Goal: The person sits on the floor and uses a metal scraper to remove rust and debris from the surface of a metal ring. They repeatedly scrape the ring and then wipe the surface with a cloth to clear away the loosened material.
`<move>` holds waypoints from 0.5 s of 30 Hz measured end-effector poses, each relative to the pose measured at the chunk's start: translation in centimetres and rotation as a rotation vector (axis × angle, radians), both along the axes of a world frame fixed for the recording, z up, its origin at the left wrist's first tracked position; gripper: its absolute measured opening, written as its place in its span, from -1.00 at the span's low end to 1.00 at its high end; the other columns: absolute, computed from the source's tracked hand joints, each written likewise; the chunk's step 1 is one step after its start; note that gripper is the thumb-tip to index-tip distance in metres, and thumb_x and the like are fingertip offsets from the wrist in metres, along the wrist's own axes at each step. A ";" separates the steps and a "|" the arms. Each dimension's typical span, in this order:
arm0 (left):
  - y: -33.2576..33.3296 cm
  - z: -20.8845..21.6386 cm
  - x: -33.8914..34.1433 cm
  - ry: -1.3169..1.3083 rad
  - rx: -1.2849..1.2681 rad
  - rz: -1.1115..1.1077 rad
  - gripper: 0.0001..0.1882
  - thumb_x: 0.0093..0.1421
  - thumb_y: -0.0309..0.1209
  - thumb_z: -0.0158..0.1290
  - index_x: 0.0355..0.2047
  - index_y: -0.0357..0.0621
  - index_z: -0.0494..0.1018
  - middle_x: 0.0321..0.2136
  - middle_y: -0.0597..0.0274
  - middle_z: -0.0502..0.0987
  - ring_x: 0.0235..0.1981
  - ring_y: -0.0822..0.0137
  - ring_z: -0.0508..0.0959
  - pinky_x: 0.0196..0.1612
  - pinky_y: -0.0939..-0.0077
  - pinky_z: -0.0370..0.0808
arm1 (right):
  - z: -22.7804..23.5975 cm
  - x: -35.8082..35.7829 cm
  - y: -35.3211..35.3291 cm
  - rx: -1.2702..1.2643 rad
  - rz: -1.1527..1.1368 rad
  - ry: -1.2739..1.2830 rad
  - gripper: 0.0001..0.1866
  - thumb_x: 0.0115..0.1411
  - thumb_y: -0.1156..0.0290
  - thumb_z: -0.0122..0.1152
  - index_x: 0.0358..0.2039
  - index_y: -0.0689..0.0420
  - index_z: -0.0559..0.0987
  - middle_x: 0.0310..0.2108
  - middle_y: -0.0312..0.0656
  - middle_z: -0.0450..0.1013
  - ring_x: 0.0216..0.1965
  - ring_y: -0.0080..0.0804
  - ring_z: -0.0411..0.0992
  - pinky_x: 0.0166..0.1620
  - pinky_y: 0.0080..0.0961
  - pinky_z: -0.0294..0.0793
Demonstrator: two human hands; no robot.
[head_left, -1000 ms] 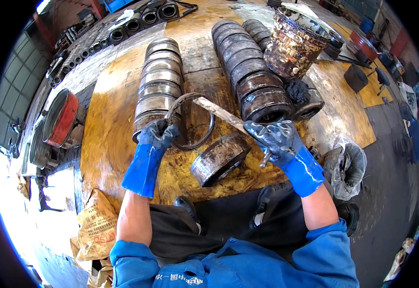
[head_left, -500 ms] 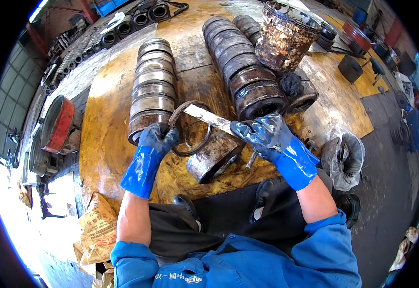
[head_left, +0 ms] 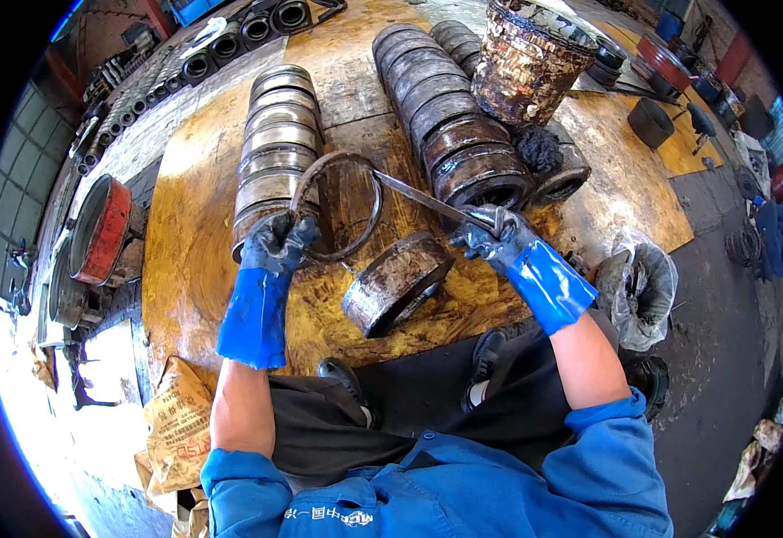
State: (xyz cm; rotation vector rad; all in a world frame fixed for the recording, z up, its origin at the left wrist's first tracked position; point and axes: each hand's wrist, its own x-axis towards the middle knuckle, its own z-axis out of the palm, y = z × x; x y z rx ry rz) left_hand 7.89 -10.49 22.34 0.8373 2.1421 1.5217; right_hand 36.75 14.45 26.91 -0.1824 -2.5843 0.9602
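Note:
My left hand [head_left: 275, 242], in a blue rubber glove with a blackened palm, is closed on a thin, dirty brown ring [head_left: 375, 211] and holds it up at a tilt. A long flat scraper [head_left: 423, 197] is gripped in my gloved right hand [head_left: 494, 240]. Its far tip meets the ring's upper right side; whether it presses there I cannot tell. Beneath the ring, a thick, grimy metal collar [head_left: 396, 282] rests tipped on the oily yellow sheet [head_left: 203, 296]. The fingertips of both gloves are partly hidden.
A row of shiny metal collars [head_left: 275, 161] stretches away at left, and a darker, greasy row [head_left: 436, 99] at right. Beside that stand a crusted bucket [head_left: 530, 67] and a black clump [head_left: 537, 151]. A plastic-lined container [head_left: 638, 296] is at right, a paper sack [head_left: 179, 421] at left.
The scraper has turned from showing its pale flat face to nearly edge-on. My right hand has rolled and shifted slightly. The ring has risen and moved a little left with my left hand.

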 end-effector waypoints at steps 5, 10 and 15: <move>0.7 1.6 1.2 -0.161 0.108 0.132 -0.71 0.26 -0.30 0.15 -0.14 -0.27 0.54 -0.33 0.12 0.64 -0.31 0.37 0.62 -0.21 0.47 0.57 | -2.2 -0.1 -0.7 -1.053 -0.112 -0.244 -0.59 0.30 0.32 0.12 0.06 0.32 0.43 -0.24 0.09 0.58 -0.35 -0.28 0.61 -0.39 -0.53 0.61; 0.0 1.4 0.1 -0.036 0.245 0.208 -0.80 0.20 -0.36 0.21 -0.22 -0.19 0.59 -0.36 0.19 0.66 -0.45 0.38 0.60 -0.49 0.46 0.57 | -3.1 -0.6 -3.5 -1.586 -0.202 -0.142 -0.72 0.26 0.41 0.18 -0.08 0.30 0.49 -0.23 0.16 0.57 -0.36 -0.21 0.62 -0.47 -0.46 0.64; 1.1 3.5 1.6 -0.119 0.203 0.134 -0.80 0.22 -0.38 0.18 -0.20 -0.22 0.58 -0.38 0.16 0.65 -0.40 0.35 0.62 -0.40 0.49 0.58 | -3.0 0.0 -2.3 -1.482 -0.189 0.027 -0.65 0.26 0.35 0.20 0.00 0.27 0.49 -0.24 0.11 0.58 -0.40 -0.30 0.61 -0.45 -0.51 0.61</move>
